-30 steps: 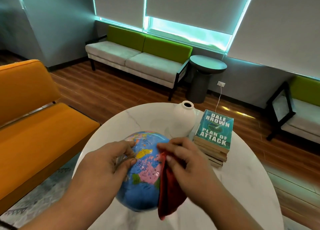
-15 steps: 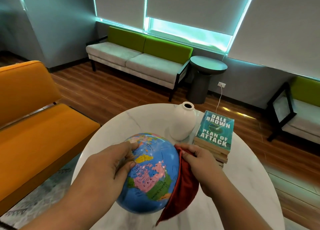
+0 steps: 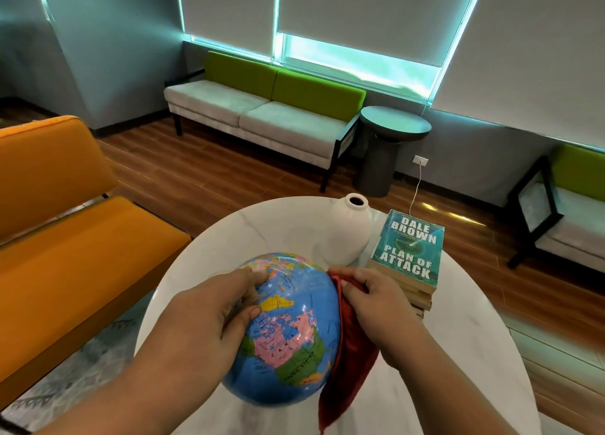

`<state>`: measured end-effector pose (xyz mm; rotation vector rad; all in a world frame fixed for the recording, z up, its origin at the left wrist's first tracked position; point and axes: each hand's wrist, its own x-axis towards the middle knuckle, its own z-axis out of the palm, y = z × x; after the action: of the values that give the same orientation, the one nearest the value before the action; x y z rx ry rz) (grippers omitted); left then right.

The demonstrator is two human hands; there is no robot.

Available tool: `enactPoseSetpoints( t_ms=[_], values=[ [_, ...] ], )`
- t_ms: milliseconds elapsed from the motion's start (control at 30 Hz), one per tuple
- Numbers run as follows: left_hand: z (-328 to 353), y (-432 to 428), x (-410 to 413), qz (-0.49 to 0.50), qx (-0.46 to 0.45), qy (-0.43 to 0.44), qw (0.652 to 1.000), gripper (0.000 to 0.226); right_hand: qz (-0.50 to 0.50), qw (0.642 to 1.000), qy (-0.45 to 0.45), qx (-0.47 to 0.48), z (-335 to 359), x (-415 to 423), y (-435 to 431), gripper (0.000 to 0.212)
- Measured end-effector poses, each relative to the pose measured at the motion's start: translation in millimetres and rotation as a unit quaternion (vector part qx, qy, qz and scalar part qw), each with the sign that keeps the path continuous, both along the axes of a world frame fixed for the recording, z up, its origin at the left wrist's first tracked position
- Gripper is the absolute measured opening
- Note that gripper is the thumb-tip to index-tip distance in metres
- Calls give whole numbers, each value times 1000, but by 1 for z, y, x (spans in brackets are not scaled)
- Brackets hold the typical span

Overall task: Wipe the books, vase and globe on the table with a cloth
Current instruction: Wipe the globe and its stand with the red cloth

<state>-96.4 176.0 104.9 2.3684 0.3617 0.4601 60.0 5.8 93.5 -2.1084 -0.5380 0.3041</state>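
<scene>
Red cloth (image 3: 347, 369) lies between our right hand (image 3: 383, 307) and the right flank of the globe (image 3: 294, 330). The fingers are curled over the cloth's upper edge and pinch it against the sphere, so the fabric bears on the surface while its loose tail hangs down toward the counter (image 3: 474, 352).

Our left hand (image 3: 209, 316) grasps the globe on the opposite side, with the thumb on the printed map and the fingers wrapped round the upper left. We judge that this grip serves as the counter-hold: it braces the sphere against the wiping pressure and lets us turn fresh areas toward the cloth. The globe sits over the near part of the counter, tilted. We cannot tell whether it rests on the top or is lifted clear.

The white vase (image 3: 347, 231) stands upright beyond the globe. The books (image 3: 409, 254) are stacked just beside the vase, on its right, close behind our right hand. Both stay within reach for their own wiping. We cannot judge from this view whether either has been wiped.

Caution: a wide stroke of the right hand may strike the book stack.
</scene>
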Motion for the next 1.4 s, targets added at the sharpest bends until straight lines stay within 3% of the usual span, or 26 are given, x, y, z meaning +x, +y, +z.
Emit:
enactPoseSetpoints(
  t_ms=[100,167,233,400,600,800,967,1067,1167,1300,1400],
  values=[
    [3,0,-1,2,5,-2,1000,55,59,991,-123,-10,12,-17,5,26],
    [4,-1,-1,-1,5,0,1000,55,118,982,-145,0,21,-32,7,26],
    [6,-2,-1,1,2,0,1000,55,131,981,-142,0,24,-33,7,26],
    [7,-5,-2,3,-15,-1,1000,54,42,986,-148,-60,19,-13,5,22],
    [9,-7,-4,0,-14,2,1000,48,162,965,-199,-51,32,-48,8,23],
    [9,-5,-3,4,-10,3,1000,55,91,971,-213,-58,27,-30,7,23],
    [9,-5,-4,0,-10,-5,1000,52,268,929,-243,-73,31,-57,9,34],
    [9,-4,-3,4,-12,-12,1000,41,225,946,-224,-61,33,-47,10,30],
    [9,-4,-1,8,-17,-6,1000,48,175,950,-245,-86,37,-44,12,30],
    [9,-4,-4,3,-12,-9,1000,42,298,908,-277,-99,39,-56,13,34],
    [10,-3,-6,-6,-5,7,1000,23,286,915,-268,-99,38,-46,10,34]
  ],
)
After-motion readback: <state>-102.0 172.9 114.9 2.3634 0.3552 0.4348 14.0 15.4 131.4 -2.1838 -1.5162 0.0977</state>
